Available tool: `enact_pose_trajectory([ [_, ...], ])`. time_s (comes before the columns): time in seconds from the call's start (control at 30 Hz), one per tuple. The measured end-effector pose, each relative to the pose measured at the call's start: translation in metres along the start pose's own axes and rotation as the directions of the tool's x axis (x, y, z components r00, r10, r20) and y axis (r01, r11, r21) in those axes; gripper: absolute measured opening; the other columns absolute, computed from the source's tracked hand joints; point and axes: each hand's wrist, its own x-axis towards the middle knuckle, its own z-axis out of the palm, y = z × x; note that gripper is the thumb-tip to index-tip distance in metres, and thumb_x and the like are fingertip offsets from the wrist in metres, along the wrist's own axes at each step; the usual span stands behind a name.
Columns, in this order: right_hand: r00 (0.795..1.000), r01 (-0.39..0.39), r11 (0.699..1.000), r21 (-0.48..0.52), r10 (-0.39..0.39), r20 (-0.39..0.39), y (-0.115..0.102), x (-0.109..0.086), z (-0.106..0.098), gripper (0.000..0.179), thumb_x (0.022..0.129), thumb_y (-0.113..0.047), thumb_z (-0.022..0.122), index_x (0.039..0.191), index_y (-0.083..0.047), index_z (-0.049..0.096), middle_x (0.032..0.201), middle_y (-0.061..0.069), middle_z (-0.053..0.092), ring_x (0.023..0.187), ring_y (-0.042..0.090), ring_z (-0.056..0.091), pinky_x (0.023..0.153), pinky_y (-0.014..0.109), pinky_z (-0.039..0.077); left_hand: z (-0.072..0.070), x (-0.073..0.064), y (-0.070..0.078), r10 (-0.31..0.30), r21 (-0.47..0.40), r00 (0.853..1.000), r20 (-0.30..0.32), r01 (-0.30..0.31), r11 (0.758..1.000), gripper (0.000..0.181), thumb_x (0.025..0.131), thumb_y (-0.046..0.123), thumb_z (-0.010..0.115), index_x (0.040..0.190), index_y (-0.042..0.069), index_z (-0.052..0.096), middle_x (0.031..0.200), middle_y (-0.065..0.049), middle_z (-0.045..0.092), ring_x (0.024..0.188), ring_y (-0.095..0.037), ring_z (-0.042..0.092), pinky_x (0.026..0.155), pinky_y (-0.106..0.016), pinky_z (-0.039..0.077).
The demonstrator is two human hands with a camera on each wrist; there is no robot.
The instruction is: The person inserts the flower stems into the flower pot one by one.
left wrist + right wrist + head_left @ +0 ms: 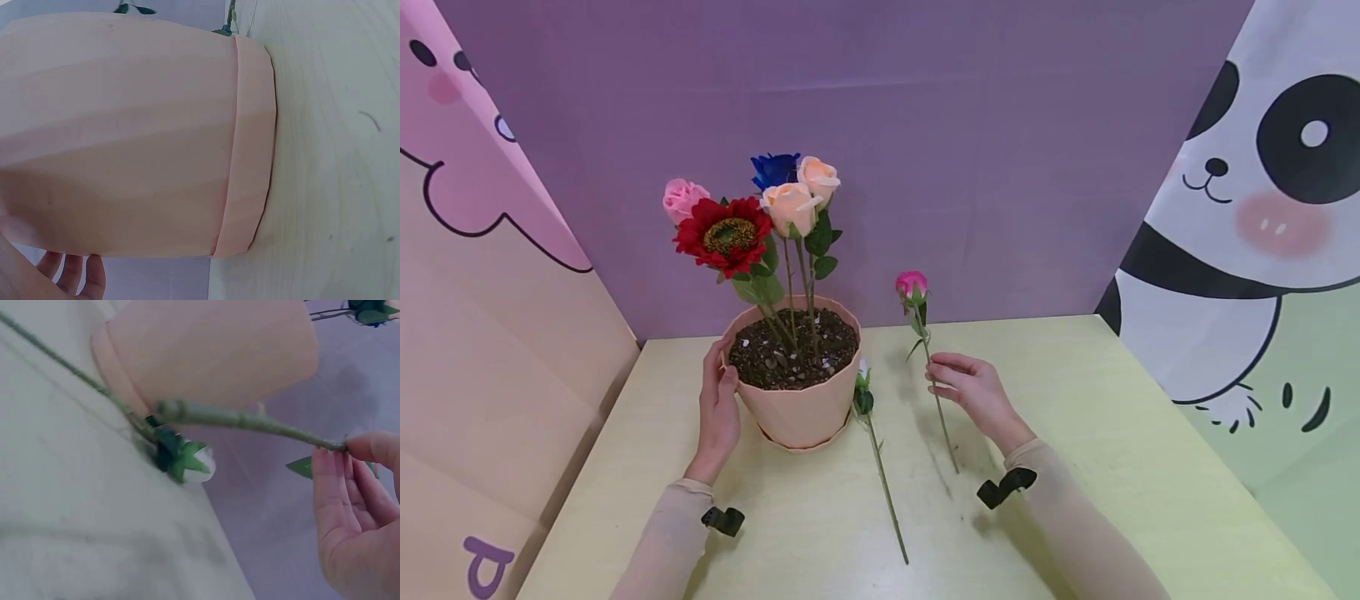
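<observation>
A pale pink flowerpot (797,417) full of dark soil (775,358) stands at the left of the table. My left hand (718,412) holds the pot's left side, its thumb toward the front and its fingers (94,275) around the far side. To the right of the pot, my right hand (973,392) pinches the stem of an artificial pink rose (912,286) between thumb and fingertips. The bloom points up and away; the stem's lower end (181,412) points toward me. A white rose (199,464) lies beside the pot, its long stem (887,487) stretching toward the near edge.
In the soil stand a red sunflower-like bloom (726,236), a light pink rose (683,200), a blue flower (775,171) and two peach roses (792,207). A purple backdrop (962,167) rises behind the table (1075,400). Cartoon-printed panels flank both sides.
</observation>
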Motion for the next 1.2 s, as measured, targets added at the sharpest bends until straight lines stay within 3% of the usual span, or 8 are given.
enact_pose_trajectory([
  [0.27,0.997,0.081,0.984,0.162,-0.081,-0.009,-0.024,0.003,0.002,0.018,0.103,-0.001,0.066,0.12,-0.003,0.071,0.1,-0.003,0.079,0.095,0.009,0.076,0.09,0.029,0.063,0.0,-0.001,0.0,-0.003,0.006,1.0,-0.005,0.003,1.0,0.05,0.117,0.029,0.032,0.166,0.016,0.028,0.176,-0.009,0.025,0.159,-0.044,0.026,0.123,-0.073,0.028],
  [0.57,0.988,0.155,0.964,0.218,-0.153,-0.027,-0.049,0.009,0.012,0.023,0.105,0.003,0.06,0.108,-0.014,0.074,0.097,-0.004,0.077,0.094,0.009,0.075,0.091,0.029,0.063,0.001,0.0,0.0,-0.005,-0.011,1.0,-0.013,0.005,1.0,0.049,0.117,0.026,0.031,0.165,0.015,0.03,0.176,-0.009,0.026,0.158,-0.043,0.027,0.122,-0.069,0.029],
  [0.73,0.985,0.172,0.958,0.229,-0.172,-0.018,-0.063,0.012,0.018,0.026,0.105,0.003,0.059,0.107,-0.016,0.076,0.098,-0.004,0.076,0.094,0.01,0.074,0.092,0.029,0.063,0.001,0.0,0.001,-0.002,-0.022,1.0,-0.011,0.002,1.0,0.049,0.117,0.025,0.031,0.165,0.015,0.03,0.175,-0.009,0.027,0.157,-0.042,0.03,0.12,-0.068,0.031],
  [0.97,0.979,0.2,0.96,0.197,-0.204,0.001,-0.082,0.015,0.029,0.025,0.106,0.001,0.059,0.128,-0.005,0.068,0.098,0.0,0.072,0.092,0.012,0.073,0.096,0.031,0.062,0.0,0.001,0.001,0.003,-0.015,1.0,-0.011,-0.003,1.0,0.049,0.117,0.025,0.031,0.165,0.015,0.03,0.175,-0.01,0.027,0.158,-0.043,0.029,0.121,-0.069,0.031],
  [1.2,0.977,0.207,0.956,0.21,-0.214,0.01,-0.096,0.019,0.038,0.018,0.106,0.0,0.06,0.117,-0.01,0.069,0.102,0.0,0.072,0.095,0.013,0.073,0.098,0.029,0.061,0.0,0.0,0.001,-0.004,-0.007,1.0,-0.004,0.004,1.0,0.05,0.117,0.026,0.032,0.165,0.015,0.029,0.175,-0.01,0.027,0.158,-0.044,0.028,0.121,-0.07,0.03],
])
